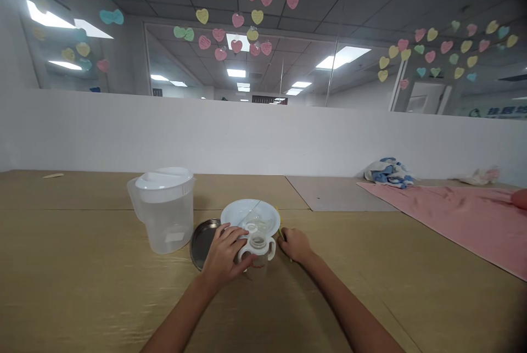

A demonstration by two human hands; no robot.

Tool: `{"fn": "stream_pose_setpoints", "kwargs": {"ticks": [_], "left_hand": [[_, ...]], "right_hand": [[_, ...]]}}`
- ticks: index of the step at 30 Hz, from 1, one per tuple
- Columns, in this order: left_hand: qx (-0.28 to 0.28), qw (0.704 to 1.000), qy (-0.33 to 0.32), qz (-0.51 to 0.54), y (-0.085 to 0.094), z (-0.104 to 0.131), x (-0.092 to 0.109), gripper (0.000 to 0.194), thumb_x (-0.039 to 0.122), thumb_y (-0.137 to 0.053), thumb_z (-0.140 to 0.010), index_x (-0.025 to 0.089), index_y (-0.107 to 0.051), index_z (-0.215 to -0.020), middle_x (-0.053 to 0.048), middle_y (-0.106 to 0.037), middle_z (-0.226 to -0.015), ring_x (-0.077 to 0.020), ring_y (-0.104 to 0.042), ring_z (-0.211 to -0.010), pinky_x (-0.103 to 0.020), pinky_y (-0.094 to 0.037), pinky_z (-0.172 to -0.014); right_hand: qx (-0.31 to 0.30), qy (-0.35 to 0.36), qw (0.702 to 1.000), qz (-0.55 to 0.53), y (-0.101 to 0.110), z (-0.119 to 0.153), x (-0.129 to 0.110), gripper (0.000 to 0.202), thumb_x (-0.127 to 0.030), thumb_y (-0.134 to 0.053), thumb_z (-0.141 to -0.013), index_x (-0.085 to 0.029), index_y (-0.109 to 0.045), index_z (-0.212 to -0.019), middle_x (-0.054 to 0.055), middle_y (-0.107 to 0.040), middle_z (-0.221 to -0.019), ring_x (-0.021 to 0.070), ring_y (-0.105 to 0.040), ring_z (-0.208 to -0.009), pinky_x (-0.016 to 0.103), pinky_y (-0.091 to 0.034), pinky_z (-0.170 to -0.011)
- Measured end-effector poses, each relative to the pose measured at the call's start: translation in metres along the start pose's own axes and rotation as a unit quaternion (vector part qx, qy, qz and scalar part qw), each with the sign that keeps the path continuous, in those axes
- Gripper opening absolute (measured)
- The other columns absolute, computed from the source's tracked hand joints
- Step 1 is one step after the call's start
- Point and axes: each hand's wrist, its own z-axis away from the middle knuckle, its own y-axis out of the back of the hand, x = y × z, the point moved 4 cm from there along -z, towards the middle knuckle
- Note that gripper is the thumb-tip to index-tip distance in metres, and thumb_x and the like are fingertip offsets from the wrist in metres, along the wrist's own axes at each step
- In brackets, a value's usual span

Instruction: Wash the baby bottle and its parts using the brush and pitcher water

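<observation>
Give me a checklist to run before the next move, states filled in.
1. Left hand on clear cup with white handles: ok, gripping its left side.
2. Cup's round mouth uncovered: ok.
3. Right hand holding thin yellow-green item: ok; its kind, cannot tell.
4. White lid on translucent plastic pitcher: ok.
5. Round white bowl bare inside: not ok; something clear lies there.
6. Cup's fill level: cannot tell.

A brown tabletop holds a round metal tray just left of the left fingers, a lidded translucent pitcher farther left, and a white bowl just beyond those fingers. Well to the right of the right fingers spreads a pink cloth; a grey sheet lies farther beyond them.
</observation>
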Motion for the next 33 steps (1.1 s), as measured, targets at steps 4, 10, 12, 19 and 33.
{"fn": "stream_pose_setpoints", "kwargs": {"ticks": [4, 10, 12, 19, 33], "left_hand": [[-0.003, 1.0, 0.004, 0.003, 0.0, 0.0001, -0.0007, 0.024, 0.04, -0.052, -0.081, 0.02, -0.063, -0.086, -0.007, -0.066, -0.098, -0.0202, -0.056, -0.094, -0.043, -0.033, -0.094], [-0.001, 1.0, 0.003, 0.002, -0.0001, 0.0, -0.0005, 0.024, 0.04, -0.051, -0.081, 0.02, -0.063, -0.086, -0.007, -0.066, -0.096, -0.0202, -0.056, -0.093, -0.042, -0.035, -0.092], [0.001, 1.0, 0.003, 0.0, 0.0, -0.0001, -0.0002, 0.024, 0.04, -0.05, -0.082, 0.02, -0.063, -0.086, -0.007, -0.066, -0.096, -0.0201, -0.056, -0.093, -0.042, -0.034, -0.092], [0.001, 1.0, -0.001, -0.001, 0.0019, -0.0009, -0.0003, 0.022, 0.039, -0.051, -0.081, 0.02, -0.063, -0.085, -0.006, -0.066, -0.097, -0.02, -0.056, -0.093, -0.042, -0.035, -0.091], [0.007, 1.0, -0.005, -0.003, 0.0023, -0.0013, 0.0001, 0.023, 0.04, -0.052, -0.081, 0.02, -0.063, -0.083, -0.006, -0.066, -0.096, -0.0197, -0.057, -0.093, -0.041, -0.035, -0.091]], "right_hand": [[-0.001, 0.0, 1.0, -0.001, -0.0006, -0.0007, -0.0002, 0.029, -0.03, -0.037, -0.084, -0.015, -0.061, -0.088, 0.013, -0.066, -0.092, 0.0221, -0.061, -0.084, 0.026, -0.034, -0.061], [-0.002, 0.003, 1.0, -0.001, -0.0014, -0.0009, 0.0012, 0.029, -0.032, -0.037, -0.085, -0.015, -0.061, -0.088, 0.013, -0.066, -0.091, 0.0212, -0.061, -0.083, 0.026, -0.033, -0.061], [-0.003, 0.004, 1.0, 0.0, -0.0012, -0.0007, 0.0013, 0.029, -0.032, -0.038, -0.085, -0.015, -0.061, -0.088, 0.013, -0.066, -0.092, 0.0209, -0.061, -0.084, 0.026, -0.033, -0.062], [-0.006, 0.002, 1.0, 0.002, 0.0001, -0.0003, 0.0017, 0.029, -0.032, -0.037, -0.086, -0.014, -0.06, -0.09, 0.014, -0.065, -0.092, 0.0216, -0.061, -0.085, 0.026, -0.033, -0.062], [-0.007, 0.013, 1.0, 0.007, -0.0003, -0.0009, 0.0017, 0.03, -0.031, -0.036, -0.085, -0.014, -0.061, -0.089, 0.014, -0.066, -0.091, 0.0219, -0.061, -0.083, 0.026, -0.033, -0.061]]}}
